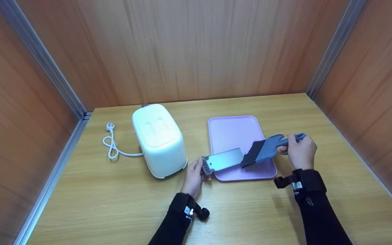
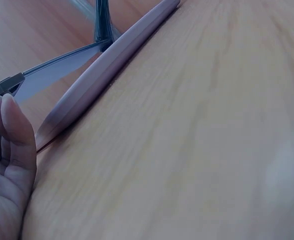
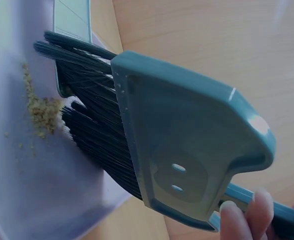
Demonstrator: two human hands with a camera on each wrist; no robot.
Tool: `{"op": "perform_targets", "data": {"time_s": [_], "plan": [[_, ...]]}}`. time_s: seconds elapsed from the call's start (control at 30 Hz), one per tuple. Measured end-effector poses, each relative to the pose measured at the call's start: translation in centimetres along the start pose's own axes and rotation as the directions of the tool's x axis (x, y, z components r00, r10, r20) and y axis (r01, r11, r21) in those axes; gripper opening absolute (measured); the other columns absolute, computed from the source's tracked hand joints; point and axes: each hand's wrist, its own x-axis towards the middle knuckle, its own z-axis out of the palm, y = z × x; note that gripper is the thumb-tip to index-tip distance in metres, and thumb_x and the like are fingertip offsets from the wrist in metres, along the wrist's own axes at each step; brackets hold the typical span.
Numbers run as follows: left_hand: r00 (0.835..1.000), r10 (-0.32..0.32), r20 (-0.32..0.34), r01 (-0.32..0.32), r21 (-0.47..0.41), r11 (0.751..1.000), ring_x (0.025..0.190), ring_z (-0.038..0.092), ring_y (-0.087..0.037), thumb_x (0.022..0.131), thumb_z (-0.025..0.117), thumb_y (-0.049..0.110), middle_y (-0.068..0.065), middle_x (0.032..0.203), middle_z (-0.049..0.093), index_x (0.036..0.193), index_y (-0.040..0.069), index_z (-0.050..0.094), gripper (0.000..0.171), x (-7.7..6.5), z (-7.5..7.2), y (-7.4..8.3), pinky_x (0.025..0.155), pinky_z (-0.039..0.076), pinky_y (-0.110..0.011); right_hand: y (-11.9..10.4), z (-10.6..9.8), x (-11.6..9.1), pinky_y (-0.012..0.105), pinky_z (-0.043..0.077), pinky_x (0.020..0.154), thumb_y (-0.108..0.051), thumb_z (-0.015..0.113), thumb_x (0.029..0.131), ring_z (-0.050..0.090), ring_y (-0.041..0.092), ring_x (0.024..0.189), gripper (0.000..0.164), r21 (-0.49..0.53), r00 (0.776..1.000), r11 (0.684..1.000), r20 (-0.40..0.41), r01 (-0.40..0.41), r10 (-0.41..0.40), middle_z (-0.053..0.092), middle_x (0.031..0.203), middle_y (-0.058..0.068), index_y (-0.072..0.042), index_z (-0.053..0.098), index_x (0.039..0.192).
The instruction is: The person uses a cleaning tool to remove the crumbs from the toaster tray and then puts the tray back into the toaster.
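Note:
My left hand point(image 1: 193, 179) grips the grey end of a flat metal crumb tray point(image 1: 224, 160), tilted down over a purple tray point(image 1: 235, 131). In my right hand point(image 1: 302, 152) is the handle of a blue hand brush point(image 1: 268, 148) with dark bristles. Those bristles point(image 3: 99, 122) lie against the crumb tray's far end in the right wrist view. Yellowish crumbs point(image 3: 43, 114) sit in a small heap on the purple tray, right by the bristle tips. The left wrist view shows the left thumb and fingers at the grey end piece point(image 2: 4, 86).
A white toaster point(image 1: 158, 143) stands left of the purple tray. Its white cord and plug point(image 1: 110, 127) lie looped on the table point(image 1: 107, 200) at the left. Wooden panels point(image 1: 196, 51) close off the back and both sides.

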Motion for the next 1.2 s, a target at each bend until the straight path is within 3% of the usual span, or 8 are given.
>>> {"op": "perform_targets", "data": {"time_s": [0.3,0.57,0.73,0.93,1.07,1.2], "plan": [[1.0,-0.008,-0.013,0.008,-0.005,1.0,0.078,0.06,-0.014,0.108,0.038,0.03,-0.013,0.106,0.067,0.134,-0.006,0.05,0.047,-0.1,0.0,0.1,0.061,0.05,-0.024,-0.4,-0.4,-0.1,0.024,0.058,0.055,-0.024,0.05,0.101,0.068,0.011,0.053,0.029,-0.076,1.0,0.997,0.03,0.009,-0.007,0.069,0.076,0.011,0.003,0.055,0.109],[1.0,0.002,-0.012,-0.003,-0.004,1.0,0.075,0.06,-0.013,0.108,0.039,0.03,-0.012,0.104,0.068,0.132,-0.006,0.052,0.046,-0.1,0.0,0.2,0.061,0.051,-0.025,-1.2,-1.1,-0.6,0.024,0.058,0.059,-0.024,0.048,0.102,0.069,0.012,0.056,0.032,-0.055,1.0,0.998,0.027,0.013,-0.011,0.068,0.082,0.011,0.003,0.058,0.115],[1.0,0.007,-0.011,-0.007,0.015,1.0,0.073,0.059,-0.014,0.108,0.038,0.031,-0.012,0.102,0.069,0.131,-0.008,0.052,0.047,-0.1,0.0,0.2,0.06,0.051,-0.025,-2.4,-1.4,-0.3,0.026,0.059,0.061,-0.021,0.049,0.101,0.069,0.015,0.057,0.028,0.076,1.0,0.997,-0.019,0.009,-0.007,0.067,0.081,0.008,0.002,0.057,0.116],[1.0,-0.006,-0.015,0.006,0.018,1.0,0.068,0.057,-0.013,0.108,0.038,0.029,-0.012,0.099,0.069,0.131,-0.008,0.052,0.046,0.0,-0.1,0.2,0.059,0.051,-0.025,-2.7,-0.3,0.2,0.025,0.059,0.063,-0.019,0.052,0.102,0.069,0.016,0.061,0.022,0.246,0.999,0.969,-0.048,-0.002,0.014,0.067,0.085,0.009,-0.001,0.057,0.113],[1.0,-0.003,-0.016,0.003,0.019,1.0,0.069,0.057,-0.013,0.108,0.038,0.029,-0.012,0.099,0.069,0.131,-0.007,0.052,0.046,-0.1,0.0,0.2,0.059,0.051,-0.025,-1.8,1.1,0.1,0.027,0.059,0.066,-0.02,0.052,0.102,0.07,0.018,0.063,0.022,0.306,0.999,0.952,-0.032,-0.025,0.036,0.068,0.086,0.013,-0.001,0.057,0.113],[1.0,0.001,-0.012,0.0,0.024,1.0,0.071,0.059,-0.014,0.108,0.037,0.03,-0.013,0.102,0.068,0.132,-0.008,0.052,0.047,-0.2,0.1,0.2,0.059,0.052,-0.025,-0.8,2.1,0.0,0.027,0.06,0.067,-0.018,0.051,0.102,0.07,0.018,0.063,0.022,0.29,0.999,0.957,-0.037,-0.026,0.039,0.066,0.089,0.014,0.0,0.057,0.112]]}}
